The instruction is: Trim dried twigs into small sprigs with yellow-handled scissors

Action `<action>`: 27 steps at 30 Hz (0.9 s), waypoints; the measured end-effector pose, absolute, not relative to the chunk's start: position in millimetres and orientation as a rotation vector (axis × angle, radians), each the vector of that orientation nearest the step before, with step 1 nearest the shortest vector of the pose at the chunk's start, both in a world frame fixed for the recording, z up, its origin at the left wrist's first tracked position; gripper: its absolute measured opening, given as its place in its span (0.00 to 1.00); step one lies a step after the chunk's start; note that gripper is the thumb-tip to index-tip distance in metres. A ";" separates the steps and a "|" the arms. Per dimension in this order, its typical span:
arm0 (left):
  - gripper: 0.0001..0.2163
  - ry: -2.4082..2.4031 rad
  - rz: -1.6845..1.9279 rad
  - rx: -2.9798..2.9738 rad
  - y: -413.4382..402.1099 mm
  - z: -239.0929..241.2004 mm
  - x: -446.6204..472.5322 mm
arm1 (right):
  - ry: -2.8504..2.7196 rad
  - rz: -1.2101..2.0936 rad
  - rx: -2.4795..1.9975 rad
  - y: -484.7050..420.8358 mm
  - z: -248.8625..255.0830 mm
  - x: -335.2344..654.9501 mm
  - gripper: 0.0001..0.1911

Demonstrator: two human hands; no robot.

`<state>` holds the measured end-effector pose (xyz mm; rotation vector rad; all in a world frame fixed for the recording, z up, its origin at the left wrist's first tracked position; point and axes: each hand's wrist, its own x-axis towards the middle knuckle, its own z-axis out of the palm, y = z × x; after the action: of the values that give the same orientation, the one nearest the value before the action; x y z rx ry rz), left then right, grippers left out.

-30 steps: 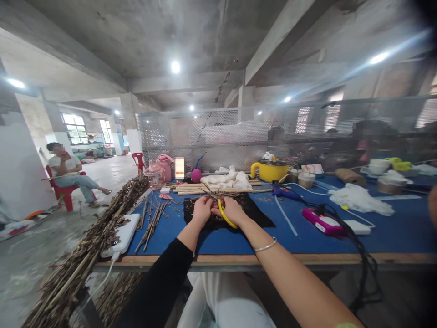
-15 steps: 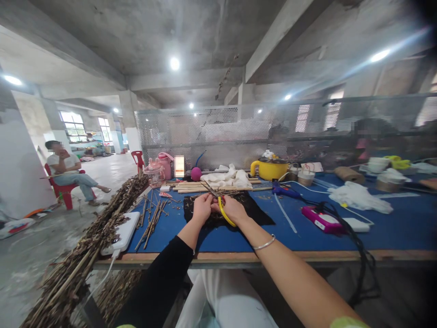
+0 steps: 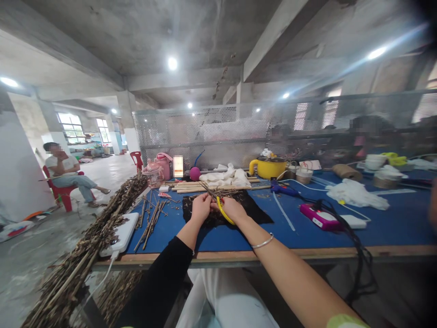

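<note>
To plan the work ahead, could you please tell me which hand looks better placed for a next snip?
Probably the right hand: it holds the yellow-handled scissors, while the left hand is close beside it, over the black cloth.

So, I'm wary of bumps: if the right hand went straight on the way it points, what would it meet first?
Likely the left hand, just across from the right hand, which holds the yellow-handled scissors; depth is unclear, and the two hands may already touch.
</note>
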<state>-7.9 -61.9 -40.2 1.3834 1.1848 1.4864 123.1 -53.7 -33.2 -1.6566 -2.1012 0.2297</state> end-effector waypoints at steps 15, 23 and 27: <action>0.15 1.194 1.472 1.230 -64.4 -37.0 -6.4 | -2.033 0.137 -1.745 -56.0 -26.7 127.1 0.29; 0.10 1.133 1.475 1.239 -55.5 -44.5 -6.5 | -2.063 0.118 -1.613 -53.3 -31.3 127.0 0.29; 0.08 1.081 1.533 1.316 -53.1 -47.3 -7.3 | -2.093 0.125 -1.559 -53.8 -34.2 125.2 0.30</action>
<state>-7.3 -53.1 -47.3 1.3164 1.0806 1.5334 125.2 -53.8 -34.2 -1.5590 -2.0929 0.1246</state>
